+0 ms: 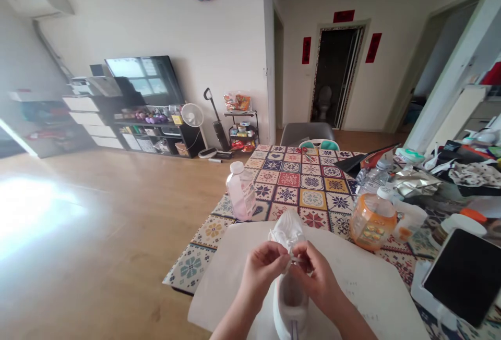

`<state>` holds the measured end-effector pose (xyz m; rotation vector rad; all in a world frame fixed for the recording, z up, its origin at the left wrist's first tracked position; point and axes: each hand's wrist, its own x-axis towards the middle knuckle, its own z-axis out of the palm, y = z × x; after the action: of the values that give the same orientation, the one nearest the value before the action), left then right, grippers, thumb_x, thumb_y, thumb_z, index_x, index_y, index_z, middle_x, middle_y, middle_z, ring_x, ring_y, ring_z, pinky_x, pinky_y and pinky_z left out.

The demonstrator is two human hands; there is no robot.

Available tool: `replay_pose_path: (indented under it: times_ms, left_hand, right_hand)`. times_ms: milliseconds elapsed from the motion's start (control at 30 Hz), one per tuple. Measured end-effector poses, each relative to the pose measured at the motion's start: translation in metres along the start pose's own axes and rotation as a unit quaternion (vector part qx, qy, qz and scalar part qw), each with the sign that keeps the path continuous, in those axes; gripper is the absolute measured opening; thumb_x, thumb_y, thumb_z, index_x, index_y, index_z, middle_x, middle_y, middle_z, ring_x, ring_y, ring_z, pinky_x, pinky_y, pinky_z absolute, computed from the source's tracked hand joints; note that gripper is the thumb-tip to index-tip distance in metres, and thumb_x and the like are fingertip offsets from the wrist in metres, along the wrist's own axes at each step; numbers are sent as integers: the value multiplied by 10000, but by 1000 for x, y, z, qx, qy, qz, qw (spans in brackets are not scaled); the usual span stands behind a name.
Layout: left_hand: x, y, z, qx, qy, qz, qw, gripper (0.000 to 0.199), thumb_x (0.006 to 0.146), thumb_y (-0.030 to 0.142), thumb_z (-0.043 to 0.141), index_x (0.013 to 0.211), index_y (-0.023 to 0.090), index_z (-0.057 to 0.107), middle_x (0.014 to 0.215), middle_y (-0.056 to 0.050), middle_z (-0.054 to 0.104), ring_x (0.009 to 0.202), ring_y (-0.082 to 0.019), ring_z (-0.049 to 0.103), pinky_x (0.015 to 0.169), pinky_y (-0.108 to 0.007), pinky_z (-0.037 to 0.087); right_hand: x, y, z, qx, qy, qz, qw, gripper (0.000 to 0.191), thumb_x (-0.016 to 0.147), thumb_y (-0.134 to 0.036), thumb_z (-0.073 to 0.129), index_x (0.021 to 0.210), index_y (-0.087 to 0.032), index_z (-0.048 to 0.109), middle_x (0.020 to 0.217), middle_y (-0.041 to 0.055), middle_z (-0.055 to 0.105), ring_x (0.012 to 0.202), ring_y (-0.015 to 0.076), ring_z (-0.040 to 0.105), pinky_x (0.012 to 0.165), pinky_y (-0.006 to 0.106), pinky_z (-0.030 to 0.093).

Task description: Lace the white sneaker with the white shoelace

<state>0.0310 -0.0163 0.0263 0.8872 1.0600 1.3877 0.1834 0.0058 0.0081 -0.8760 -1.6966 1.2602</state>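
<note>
A white shoe (278,306) stands on a large white sheet of paper (230,272), its toe pointing away from me and its opening towards me. Over the tongue of the shoe, the white shoelace (293,257) runs between my two hands. My left hand (268,264) pinches the lace from the left with thumb and forefinger. From the right, my right hand (315,272) has its fingers curled around the lace too. The fingers partly hide the lace, so its exact shape is unclear.
A pink-tinted bottle (240,194) stands beyond the paper's left part. On the right are an orange jar (372,222), a clear plastic bottle (376,175), a dark tablet (465,277) and piled clutter. Scissors (307,153) lie at the far end of the patterned tablecloth (289,179).
</note>
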Motion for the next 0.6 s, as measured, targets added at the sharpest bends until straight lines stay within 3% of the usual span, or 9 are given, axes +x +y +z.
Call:
replay_pose_path:
  times_ms: [133,200,333,433,500,600]
  left_hand:
    - [1,-2,1,-15,4,-13,1000,367,555,417,896,672,129,700,551,12,592,503,-68,463,500,-195,373]
    - [3,-2,0,-14,9,-7,1000,353,573,405,890,694,129,708,574,7,610,522,-79,495,523,-206,412]
    - [10,2,-9,-65,70,38,995,296,584,276,892,683,136,651,636,9,629,592,-85,576,593,-191,483]
    - [16,3,-21,-179,133,26,974,319,631,128,834,854,179,611,666,47,594,649,-108,644,704,-241,559]
    - [19,0,-30,-234,164,-4,958,357,671,20,747,932,192,574,669,55,579,631,-99,642,707,-246,569]
    - [21,-9,-42,-276,224,-11,935,402,676,-94,608,952,186,523,626,64,545,568,-68,589,688,-221,560]
  right_hand:
    - [1,1,0,-71,41,-158,984,146,953,-312,524,948,-212,630,849,44,627,740,170,569,664,275,449]
    - [3,-2,-1,-53,65,-188,979,174,970,-310,509,904,-220,643,918,67,653,873,201,610,801,319,479]
    - [6,-5,-10,138,143,-97,975,234,910,-464,609,857,-236,595,949,62,649,1007,238,606,947,404,466]
    - [5,1,-26,290,177,-6,940,345,819,-537,686,795,-253,492,691,-16,499,806,205,593,947,442,481]
    - [2,8,-38,320,176,27,930,385,820,-533,680,743,-251,430,614,-55,342,612,155,473,840,408,514]
    - [-6,17,-50,325,186,30,927,379,840,-500,661,727,-251,399,606,-65,217,517,136,291,597,320,454]
